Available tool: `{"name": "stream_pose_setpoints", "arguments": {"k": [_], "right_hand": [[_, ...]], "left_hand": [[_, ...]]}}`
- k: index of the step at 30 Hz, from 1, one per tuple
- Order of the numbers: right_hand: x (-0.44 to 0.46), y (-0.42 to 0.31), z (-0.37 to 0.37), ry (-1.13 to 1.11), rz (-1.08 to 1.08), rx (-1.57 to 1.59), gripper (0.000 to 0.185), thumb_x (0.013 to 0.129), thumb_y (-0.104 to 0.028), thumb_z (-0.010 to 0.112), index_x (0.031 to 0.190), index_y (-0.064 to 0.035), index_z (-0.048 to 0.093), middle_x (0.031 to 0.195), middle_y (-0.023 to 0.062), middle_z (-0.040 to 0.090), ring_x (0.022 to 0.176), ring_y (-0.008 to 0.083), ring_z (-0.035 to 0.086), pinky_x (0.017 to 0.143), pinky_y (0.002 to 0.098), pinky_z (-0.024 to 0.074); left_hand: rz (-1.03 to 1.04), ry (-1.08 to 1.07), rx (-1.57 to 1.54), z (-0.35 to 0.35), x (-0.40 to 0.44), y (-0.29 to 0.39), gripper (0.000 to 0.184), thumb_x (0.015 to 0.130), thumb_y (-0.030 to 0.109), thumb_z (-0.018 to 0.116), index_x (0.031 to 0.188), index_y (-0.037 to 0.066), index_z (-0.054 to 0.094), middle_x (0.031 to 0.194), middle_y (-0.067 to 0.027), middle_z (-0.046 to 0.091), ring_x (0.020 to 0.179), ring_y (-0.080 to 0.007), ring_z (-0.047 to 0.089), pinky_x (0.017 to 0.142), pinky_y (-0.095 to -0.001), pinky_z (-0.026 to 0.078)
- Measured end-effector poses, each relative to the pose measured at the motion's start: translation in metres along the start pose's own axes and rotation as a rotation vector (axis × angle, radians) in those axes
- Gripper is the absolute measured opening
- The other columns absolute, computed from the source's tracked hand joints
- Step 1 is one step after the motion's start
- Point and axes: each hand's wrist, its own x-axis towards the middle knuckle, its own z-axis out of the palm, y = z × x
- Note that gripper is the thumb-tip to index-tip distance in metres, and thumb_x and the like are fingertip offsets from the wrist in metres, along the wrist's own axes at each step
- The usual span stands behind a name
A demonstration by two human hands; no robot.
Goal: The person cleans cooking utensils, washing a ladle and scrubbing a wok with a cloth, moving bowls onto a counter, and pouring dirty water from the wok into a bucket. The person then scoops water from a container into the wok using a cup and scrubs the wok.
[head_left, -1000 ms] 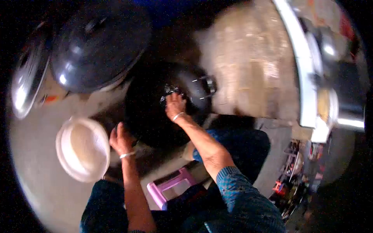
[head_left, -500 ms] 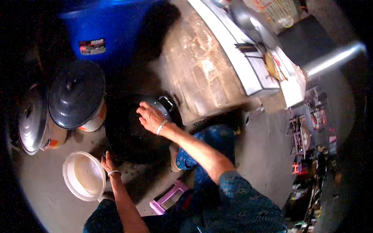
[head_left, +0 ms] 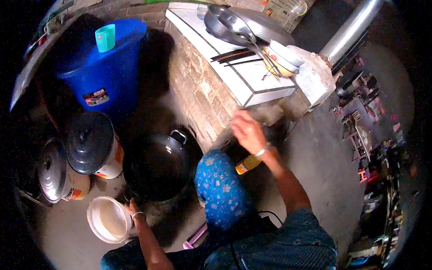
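A large black wok (head_left: 159, 166) sits low on the floor, its far loop handle (head_left: 179, 136) sticking up. My left hand (head_left: 132, 208) is closed at the wok's near-left rim, where the other handle seems to be. Close beside that hand is a white plastic basin (head_left: 109, 219) with a pale, cloudy bottom. My right hand (head_left: 249, 132) is raised near the stove corner, apart from the wok. Its fingers look curled but are smeared by motion. Below the right wrist lies a yellow-labelled bottle or packet (head_left: 248, 164).
A white-tiled brick stove (head_left: 265, 95) holds a steel pan (head_left: 227, 24), chopsticks (head_left: 231, 56) and stacked bowls (head_left: 283, 58). Two lidded buckets (head_left: 91, 144) and a blue barrel (head_left: 105, 76) with a green cup (head_left: 105, 38) stand left. A pink stool (head_left: 195, 237) is near my legs.
My right hand has moved from over the wok to the right, near the stove corner. My left hand stays at the wok's rim. The view has shifted, showing more stove top and the green cup.
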Motion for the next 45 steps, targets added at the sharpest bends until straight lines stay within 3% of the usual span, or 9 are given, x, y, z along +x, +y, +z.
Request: {"name": "stream_pose_setpoints", "arguments": {"k": [9, 14, 17, 22, 28, 32, 34, 38, 45], "right_hand": [[0.003, 0.189, -0.105, 0.51, 0.101, -0.251, 0.015, 0.077, -0.004, 0.049, 0.091, -0.0026, 0.056, 0.103, 0.0148, 0.056, 0.101, 0.0292, 0.051, 0.089, 0.0357, 0.0382], [0.04, 0.27, -0.115, 0.371, 0.158, -0.197, 0.032, 0.079, -0.009, 0.048, 0.109, -0.0023, 0.052, 0.112, 0.0195, 0.052, 0.113, 0.0288, 0.045, 0.098, 0.0337, 0.0314], [0.056, 0.298, -0.108, 0.216, 0.261, -0.314, 0.033, 0.08, -0.013, 0.048, 0.11, -0.0015, 0.052, 0.115, 0.0195, 0.051, 0.113, 0.0314, 0.044, 0.099, 0.0348, 0.0309], [0.077, 0.313, -0.113, 0.105, 0.188, -0.24, 0.03, 0.084, -0.018, 0.045, 0.108, -0.0009, 0.052, 0.111, 0.021, 0.052, 0.108, 0.033, 0.046, 0.094, 0.0377, 0.0345], [0.089, 0.3, -0.12, 0.122, 0.274, 0.013, 0.03, 0.081, -0.016, 0.053, 0.106, -0.0001, 0.054, 0.108, 0.0198, 0.056, 0.102, 0.0304, 0.053, 0.085, 0.0346, 0.0408], [0.092, 0.32, -0.111, 0.113, 0.29, -0.142, 0.028, 0.078, -0.011, 0.056, 0.103, 0.0001, 0.056, 0.103, 0.0155, 0.06, 0.098, 0.0276, 0.056, 0.083, 0.0322, 0.0416], [0.086, 0.325, -0.121, 0.081, 0.297, -0.028, 0.03, 0.077, -0.009, 0.056, 0.105, 0.0016, 0.055, 0.102, 0.0152, 0.06, 0.098, 0.0256, 0.056, 0.083, 0.0309, 0.0416], [0.073, 0.313, -0.139, 0.305, 0.354, 0.929, 0.037, 0.082, -0.009, 0.051, 0.116, 0.003, 0.046, 0.109, 0.0159, 0.055, 0.102, 0.0251, 0.054, 0.087, 0.0344, 0.0422], [0.09, 0.255, -0.147, 0.292, 0.508, 1.106, 0.044, 0.09, -0.027, 0.038, 0.124, 0.0008, 0.037, 0.111, 0.0207, 0.05, 0.095, 0.0302, 0.058, 0.078, 0.0383, 0.0521]], "left_hand": [[0.112, 0.038, 0.61, -0.032, 0.03, -0.016, 0.043, 0.068, 0.023, 0.063, 0.1, -0.005, 0.055, 0.096, -0.0159, 0.059, 0.085, -0.0274, 0.052, 0.077, -0.0384, 0.042], [0.063, 0.086, 0.28, 0.009, -0.022, 0.023, 0.036, 0.065, 0.024, 0.061, 0.086, -0.005, 0.058, 0.081, -0.0131, 0.06, 0.071, -0.0256, 0.051, 0.066, -0.0391, 0.043], [0.482, 0.025, 1.086, -0.035, 0.013, 0.0, 0.03, 0.064, 0.023, 0.061, 0.078, -0.002, 0.056, 0.072, -0.0098, 0.055, 0.067, -0.0215, 0.047, 0.063, -0.0361, 0.041], [0.497, 0.034, 0.834, -0.072, 0.032, -0.02, 0.021, 0.071, 0.022, 0.056, 0.073, 0.002, 0.051, 0.068, -0.0028, 0.045, 0.065, -0.0172, 0.038, 0.061, -0.0311, 0.036], [0.794, 0.155, 1.679, -0.035, -0.058, 0.036, 0.019, 0.077, 0.024, 0.047, 0.078, 0.013, 0.063, 0.078, -0.0076, 0.062, 0.082, -0.0248, 0.056, 0.069, -0.0344, 0.043], [0.378, 0.032, 1.423, -0.053, -0.031, 0.023, 0.011, 0.071, 0.013, 0.055, 0.08, 0.006, 0.058, 0.074, -0.0062, 0.056, 0.076, -0.0204, 0.052, 0.069, -0.0325, 0.042], [0.786, -0.034, 1.813, -0.097, -0.001, 0.002, 0.012, 0.067, 0.01, 0.06, 0.077, 0.005, 0.056, 0.074, -0.0056, 0.056, 0.075, -0.0188, 0.052, 0.071, -0.0337, 0.043], [0.441, 0.381, 0.428, -0.054, -0.024, 0.0, 0.016, 0.07, 0.018, 0.06, 0.061, 0.005, 0.056, 0.068, -0.005, 0.057, 0.071, -0.0183, 0.053, 0.066, -0.033, 0.044], [0.519, 0.004, 1.793, -0.05, -0.011, 0.02, 0.019, 0.072, 0.022, 0.059, 0.065, 0.005, 0.06, 0.057, -0.0014, 0.056, 0.057, -0.0156, 0.052, 0.057, -0.0308, 0.044]]}}
